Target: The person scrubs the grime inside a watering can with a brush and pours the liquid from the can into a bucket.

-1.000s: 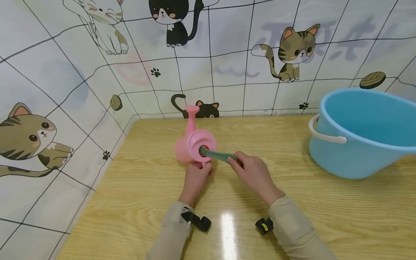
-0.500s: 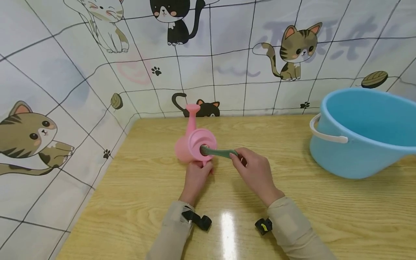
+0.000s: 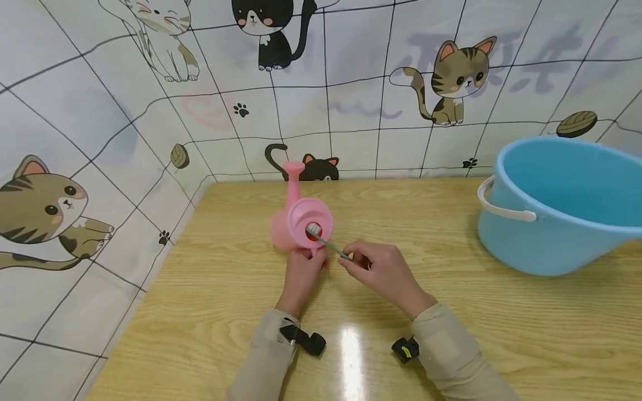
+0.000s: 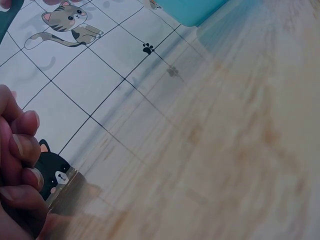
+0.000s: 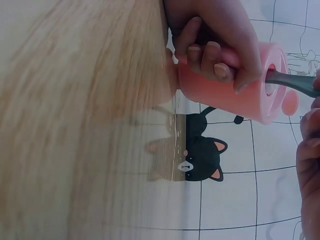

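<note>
A pink watering can stands on the wooden table, its spout pointing to the wall and its round opening facing up towards me. My left hand grips its handle at the near side; the curled fingers show in the right wrist view. My right hand pinches the thin green handle of a toothbrush between thumb and fingers. The white-bristled head is at the can's opening, over something red inside. In the right wrist view the toothbrush reaches into the opening; the inside is mostly hidden.
A large light-blue bucket with a white handle stands on the table at the right. Behind and to the left rises a wall covering with cartoon cats and a tile pattern. Both wrists carry black camera mounts.
My right hand has moved slightly down and left and tilted the toothbrush, so its handle looks thinner and the white bristles show. The left hand keeps its grip; the watering can shifts slightly.
</note>
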A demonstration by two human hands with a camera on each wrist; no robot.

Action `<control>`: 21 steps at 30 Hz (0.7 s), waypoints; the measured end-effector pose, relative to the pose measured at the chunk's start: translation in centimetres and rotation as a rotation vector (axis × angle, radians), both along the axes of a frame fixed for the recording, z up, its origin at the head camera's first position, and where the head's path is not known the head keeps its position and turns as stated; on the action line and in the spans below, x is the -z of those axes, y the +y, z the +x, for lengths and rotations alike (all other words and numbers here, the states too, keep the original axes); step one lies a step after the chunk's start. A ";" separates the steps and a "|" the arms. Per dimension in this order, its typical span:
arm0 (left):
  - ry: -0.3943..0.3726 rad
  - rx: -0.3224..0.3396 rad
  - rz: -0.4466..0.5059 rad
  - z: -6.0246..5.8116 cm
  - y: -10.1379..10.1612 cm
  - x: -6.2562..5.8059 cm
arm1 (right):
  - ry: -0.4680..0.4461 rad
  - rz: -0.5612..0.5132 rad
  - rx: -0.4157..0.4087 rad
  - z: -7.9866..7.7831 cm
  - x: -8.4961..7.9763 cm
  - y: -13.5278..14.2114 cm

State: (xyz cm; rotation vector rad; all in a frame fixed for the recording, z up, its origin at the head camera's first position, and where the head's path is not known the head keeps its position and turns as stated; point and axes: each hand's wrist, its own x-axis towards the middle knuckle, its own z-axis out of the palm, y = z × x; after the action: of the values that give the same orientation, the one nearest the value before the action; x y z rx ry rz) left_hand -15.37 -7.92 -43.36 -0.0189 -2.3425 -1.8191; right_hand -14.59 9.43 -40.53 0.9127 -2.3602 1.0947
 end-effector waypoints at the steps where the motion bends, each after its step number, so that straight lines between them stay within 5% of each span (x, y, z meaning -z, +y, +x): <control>1: 0.000 0.001 -0.001 0.0 0.0 0.0 | -0.010 0.009 -0.009 0.0 0.0 -0.1; 11: -0.006 -0.014 -0.022 0.1 0.0 -0.2 | -0.091 0.085 -0.054 0.0 0.4 -0.3; 18: -0.004 -0.015 0.004 -1.7 -0.6 3.4 | -0.176 0.092 -0.051 0.0 0.6 -0.2; 21: -0.004 -0.022 0.000 -1.6 -0.6 3.4 | -0.211 0.083 -0.076 0.0 0.6 -0.2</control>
State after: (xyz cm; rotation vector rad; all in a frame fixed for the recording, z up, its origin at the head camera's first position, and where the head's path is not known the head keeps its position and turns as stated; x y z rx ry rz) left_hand -17.01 -8.55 -46.80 0.0099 -2.3365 -1.8107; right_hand -14.61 9.24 -41.12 0.9656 -2.5778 1.1822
